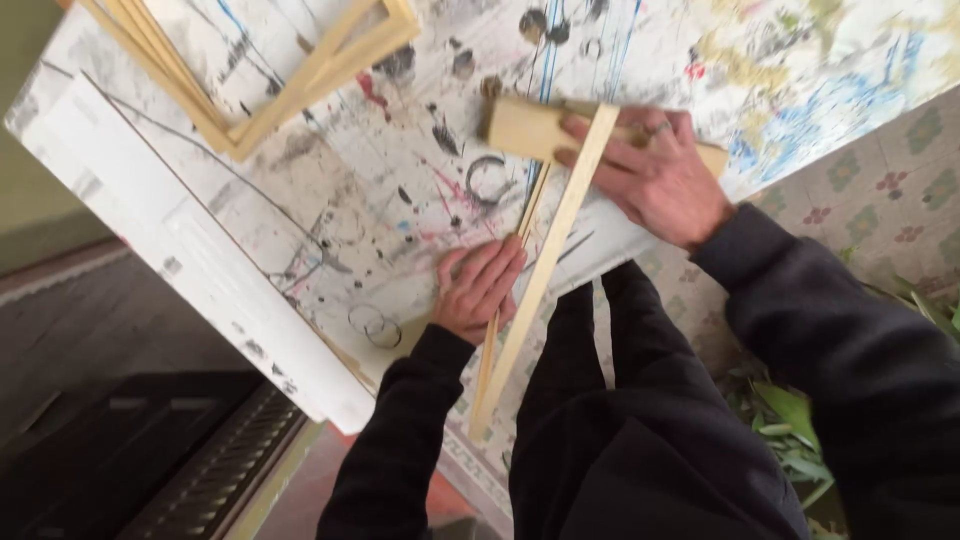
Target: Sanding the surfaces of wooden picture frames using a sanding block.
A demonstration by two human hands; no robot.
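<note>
At the upper left of the frame, a wooden frame [290,75] of pale strips is seen lying flat on the paint-spattered desk [330,200], already joined at its corners as far as can be told. Further right, near the desk's lower edge, the left hand [480,285] is laid palm down, fingers loosely spread, pressing on a thin wooden strip [500,320] that overhangs the edge. A wider wooden slat [545,270] is laid diagonally across the middle, its lower end projecting past the desk toward the floor. At the upper right, the right hand [655,180] is spread flat over a wooden block [525,128] and the slat's top end, holding both down; nothing is gripped in a closed fist. The strips are judged to be loose and not yet joined. To the far right, green leaves [790,430] are seen on the patterned floor [880,200], well apart from the work. Nothing is seen blocking the hands.
</note>
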